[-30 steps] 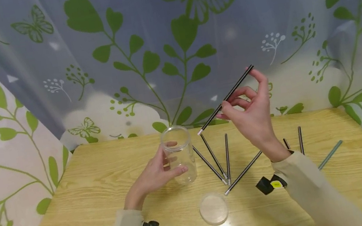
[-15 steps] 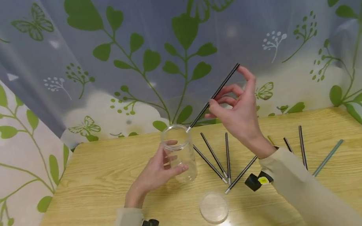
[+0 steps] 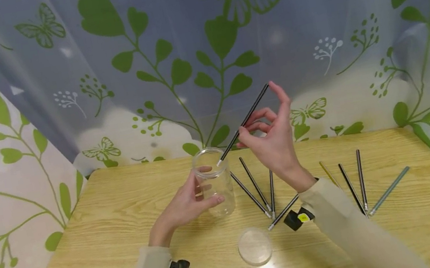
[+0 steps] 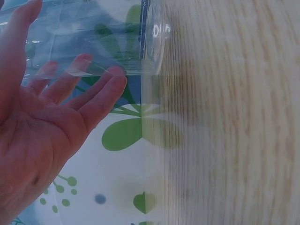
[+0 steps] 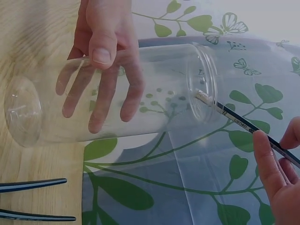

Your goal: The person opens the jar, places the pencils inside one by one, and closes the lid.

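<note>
My left hand (image 3: 180, 208) holds a clear plastic jar (image 3: 225, 187) upright on the table, thumb in front and fingers around the far side. In the left wrist view, the fingers lie along the jar's (image 4: 108, 47) wall. My right hand (image 3: 274, 147) pinches a dark striped pencil (image 3: 253, 110) between thumb and fingers, one fingertip at its upper end. The pencil slants down to the left, its pale tip just inside the jar mouth. That tip also shows within the rim in the right wrist view, on the pencil (image 5: 236, 120). The jar holds nothing else that I can see.
A round clear lid (image 3: 255, 246) lies on the wooden table (image 3: 100, 238) in front of the jar. Several dark pencils (image 3: 254, 184) lie right of the jar. Farther right are a yellow pencil (image 3: 330, 174), more dark ones (image 3: 361, 178) and a grey-green pencil (image 3: 390, 190). A patterned curtain (image 3: 161, 15) hangs behind.
My right hand has moved left with the pencil, bringing its pale tip from beside the jar into the mouth. The left hand and jar have stayed put.
</note>
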The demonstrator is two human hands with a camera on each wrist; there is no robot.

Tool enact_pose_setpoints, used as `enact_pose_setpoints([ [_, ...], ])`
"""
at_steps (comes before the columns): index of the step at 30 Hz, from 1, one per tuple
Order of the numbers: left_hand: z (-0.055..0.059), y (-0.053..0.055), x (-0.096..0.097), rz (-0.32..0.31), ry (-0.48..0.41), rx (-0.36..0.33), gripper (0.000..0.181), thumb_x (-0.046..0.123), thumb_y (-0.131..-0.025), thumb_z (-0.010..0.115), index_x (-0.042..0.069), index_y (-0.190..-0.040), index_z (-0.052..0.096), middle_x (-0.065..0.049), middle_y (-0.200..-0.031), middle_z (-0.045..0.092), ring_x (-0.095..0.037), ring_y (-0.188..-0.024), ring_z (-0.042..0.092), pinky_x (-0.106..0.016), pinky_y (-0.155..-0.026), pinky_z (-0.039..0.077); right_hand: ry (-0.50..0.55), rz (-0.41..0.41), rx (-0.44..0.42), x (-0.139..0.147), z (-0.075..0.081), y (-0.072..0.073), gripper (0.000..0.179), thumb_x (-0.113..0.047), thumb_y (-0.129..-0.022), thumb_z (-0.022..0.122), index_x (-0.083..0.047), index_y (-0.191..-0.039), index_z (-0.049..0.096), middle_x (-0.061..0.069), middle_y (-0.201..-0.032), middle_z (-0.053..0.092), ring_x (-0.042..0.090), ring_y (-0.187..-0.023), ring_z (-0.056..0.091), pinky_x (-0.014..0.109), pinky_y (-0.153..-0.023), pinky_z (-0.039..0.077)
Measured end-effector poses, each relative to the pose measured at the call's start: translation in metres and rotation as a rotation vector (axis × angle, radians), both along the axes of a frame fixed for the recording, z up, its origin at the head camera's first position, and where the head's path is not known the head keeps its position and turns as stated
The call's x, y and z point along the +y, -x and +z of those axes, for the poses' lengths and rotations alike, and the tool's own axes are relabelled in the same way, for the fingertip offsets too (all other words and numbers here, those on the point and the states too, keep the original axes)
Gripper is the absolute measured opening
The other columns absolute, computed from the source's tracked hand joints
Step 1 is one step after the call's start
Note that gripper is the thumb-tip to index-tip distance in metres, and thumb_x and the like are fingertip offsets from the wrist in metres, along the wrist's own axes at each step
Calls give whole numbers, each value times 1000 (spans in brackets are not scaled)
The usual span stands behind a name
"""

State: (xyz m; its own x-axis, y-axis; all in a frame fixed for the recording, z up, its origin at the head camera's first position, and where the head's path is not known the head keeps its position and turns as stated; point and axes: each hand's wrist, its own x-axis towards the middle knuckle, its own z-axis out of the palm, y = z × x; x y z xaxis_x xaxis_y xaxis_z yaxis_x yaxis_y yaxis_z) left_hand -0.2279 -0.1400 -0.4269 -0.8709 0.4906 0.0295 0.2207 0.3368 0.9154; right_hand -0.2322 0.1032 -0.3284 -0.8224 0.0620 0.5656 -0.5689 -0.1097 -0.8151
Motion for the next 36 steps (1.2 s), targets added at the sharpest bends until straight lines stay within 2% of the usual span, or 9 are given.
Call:
enact_pose_setpoints([
  [6,1,0,0,4,6,-3,75,29,-90,80,29,-150,35,-10,-160,42,-46,-145,44,-57,-119,42,-32,3,7,-6,-5,1,96,17,-82,64,-28,-155,22,10,-91,55,27,-68,69,51,-60,65],
  [10,1,0,0,2,-4,-8,76,28,-90,81,28,-150,34,-10,-159,43,-45,-145,44,-57,-119,42,-46,6,-6,-9,-8,1,86,17,-83,64,-18,-151,25,11,-91,56,23,-67,69,48,-58,65],
  [13,1,1,1,6,1,-3,76,30,-90,80,28,-151,34,-10,-158,44,-45,-144,45,-57,-119,43,-62,5,-15,-11,-10,1,76,17,-84,64,-13,-145,29,11,-91,57,18,-66,68,49,-59,65],
  [15,1,1,1,7,5,0,76,30,-91,80,28,-151,34,-11,-158,44,-45,-143,46,-58,-119,42,-68,7,-28,-13,-11,1,70,16,-85,64,-14,-140,32,11,-91,57,20,-66,68,50,-59,65],
  [19,1,0,1,11,16,6,76,31,-90,80,28,-151,34,-10,-158,45,-45,-143,46,-57,-118,43,-90,12,-45,-14,-13,1,54,13,-88,62,-7,-131,36,14,-91,59,23,-67,69,46,-60,66],
  [25,0,0,2,16,20,10,77,30,-90,81,28,-151,35,-11,-155,48,-44,-141,49,-55,-118,44,-150,30,-55,-14,-18,1,34,10,-92,60,2,-122,44,17,-93,62,12,-70,71,41,-60,66],
  [30,-1,1,1,12,13,7,79,30,-90,81,23,-153,34,-11,-155,48,-43,-141,49,-53,-118,45,-231,12,-36,-15,-22,1,22,6,-93,64,2,-113,55,21,-93,67,11,-73,70,39,-60,66],
  [36,-2,2,0,8,10,-7,79,30,-90,81,25,-153,33,-8,-158,45,-38,-143,48,-51,-117,46,-383,-36,-35,-18,-29,1,8,-2,-92,69,-5,-99,66,11,-91,71,18,-81,67,29,-60,61],
])
